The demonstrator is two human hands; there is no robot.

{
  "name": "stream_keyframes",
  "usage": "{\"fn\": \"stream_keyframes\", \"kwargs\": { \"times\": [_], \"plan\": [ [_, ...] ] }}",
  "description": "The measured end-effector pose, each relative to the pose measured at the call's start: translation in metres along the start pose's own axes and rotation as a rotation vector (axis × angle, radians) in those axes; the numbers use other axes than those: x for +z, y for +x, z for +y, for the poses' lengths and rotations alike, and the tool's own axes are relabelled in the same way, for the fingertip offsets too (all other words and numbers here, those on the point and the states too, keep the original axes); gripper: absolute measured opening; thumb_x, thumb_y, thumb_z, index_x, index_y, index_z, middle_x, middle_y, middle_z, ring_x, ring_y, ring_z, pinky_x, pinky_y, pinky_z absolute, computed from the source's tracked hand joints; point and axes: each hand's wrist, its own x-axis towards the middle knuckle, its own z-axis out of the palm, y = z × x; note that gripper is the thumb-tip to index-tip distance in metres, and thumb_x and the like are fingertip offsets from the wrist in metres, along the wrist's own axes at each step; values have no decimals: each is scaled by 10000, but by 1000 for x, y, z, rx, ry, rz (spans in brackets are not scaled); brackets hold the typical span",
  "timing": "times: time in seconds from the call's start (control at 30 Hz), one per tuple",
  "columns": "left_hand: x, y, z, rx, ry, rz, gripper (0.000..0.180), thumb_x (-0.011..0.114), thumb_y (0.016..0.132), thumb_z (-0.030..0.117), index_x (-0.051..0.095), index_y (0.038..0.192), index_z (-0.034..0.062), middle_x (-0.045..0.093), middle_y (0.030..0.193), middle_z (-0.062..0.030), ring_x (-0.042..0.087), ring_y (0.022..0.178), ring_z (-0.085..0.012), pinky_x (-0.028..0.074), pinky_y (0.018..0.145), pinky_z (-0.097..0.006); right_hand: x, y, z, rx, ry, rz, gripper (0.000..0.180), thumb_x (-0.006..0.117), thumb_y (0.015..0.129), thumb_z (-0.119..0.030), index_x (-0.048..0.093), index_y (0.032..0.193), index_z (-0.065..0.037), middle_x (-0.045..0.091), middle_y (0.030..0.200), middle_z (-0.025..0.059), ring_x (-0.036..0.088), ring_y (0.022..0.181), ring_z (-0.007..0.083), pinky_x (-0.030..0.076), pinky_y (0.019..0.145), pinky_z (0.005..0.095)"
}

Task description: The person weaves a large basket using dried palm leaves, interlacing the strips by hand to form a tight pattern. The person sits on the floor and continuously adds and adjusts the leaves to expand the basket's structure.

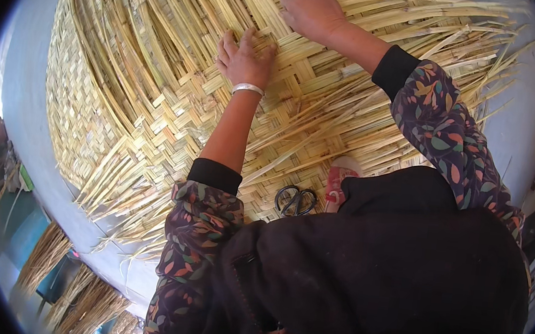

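A large woven mat of pale yellow straw strips (pixel 130 107) lies on a grey floor, its far part still loose strips. My left hand (pixel 245 59), with a silver bangle on the wrist, presses flat on the weave with its fingers spread. My right hand (pixel 311 14) lies further out on the strips, fingers curled down among them; I cannot tell whether it grips one. Both sleeves are dark with a coloured leaf pattern.
Black-handled scissors (pixel 296 200) lie on the mat near my body, next to a red and white shoe (pixel 339 181). Bundles of loose straw (pixel 43 257) lie at the lower left past the mat's edge. Grey floor (pixel 526 122) shows at right.
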Motion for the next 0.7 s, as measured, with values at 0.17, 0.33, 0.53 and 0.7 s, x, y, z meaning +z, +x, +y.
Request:
{"fn": "stream_keyframes", "kwargs": {
  "times": [0.17,0.33,0.53,0.7],
  "plan": [
    [11,8,-2,-68,62,68,522,732,679,382,583,1149,209,335,1420,-114,228,1343,-325,142,1087,-509,-18,-25,5,-55,-1,153,151,571,801,-226,583,866,-90,603,846,95,578,899,287,457,742,440],
    [23,26,2,112,209,68,545,732,642,431,603,1081,134,578,1094,-84,533,1052,-270,431,869,-413,-33,-100,32,8,77,163,123,578,747,-206,591,790,-92,586,783,102,574,793,295,459,714,425],
    [9,51,-36,42,196,-166,641,753,641,457,597,1150,100,586,1163,-115,535,1085,-310,425,930,-424,-45,-296,44,414,62,443,94,536,764,-171,613,748,-119,599,785,83,583,763,292,473,641,428],
    [-7,42,-66,287,-130,-213,542,682,801,245,484,1249,13,469,1275,-164,437,1174,-323,335,1013,-430,-39,-510,57,1149,-260,78,126,490,790,-105,599,760,-50,614,762,153,609,636,318,512,570,406]
  ]
}}
